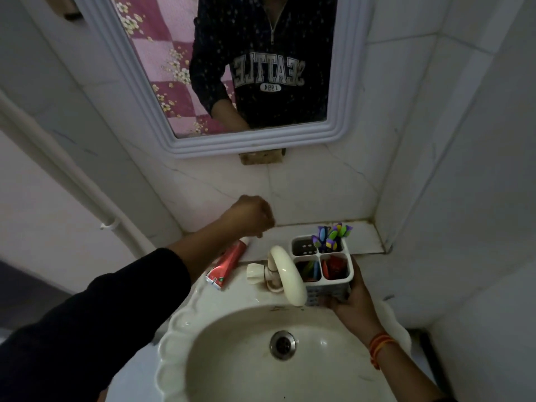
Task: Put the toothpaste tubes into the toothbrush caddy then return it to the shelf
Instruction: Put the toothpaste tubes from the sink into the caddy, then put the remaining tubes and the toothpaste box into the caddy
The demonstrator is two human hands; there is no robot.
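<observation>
A white four-compartment toothbrush caddy (333, 288) is held at the sink's back right by my right hand (352, 303), which grips its near side. Colourful toothbrushes (330, 236) stick out of its far right compartment, and a red item lies in the near right one. A red toothpaste tube (229, 264) lies tilted on the sink rim, its white cap toward the ledge. My left hand (251, 216) hovers over the cap end with the fingers curled down; whether it touches the tube I cannot tell.
A cream tap (285, 274) curves over the white basin (179, 329) between the tube and the caddy. A narrow tiled ledge (365, 236) runs along the back wall under a framed mirror (342, 117). A white pipe (87, 204) runs down the left wall.
</observation>
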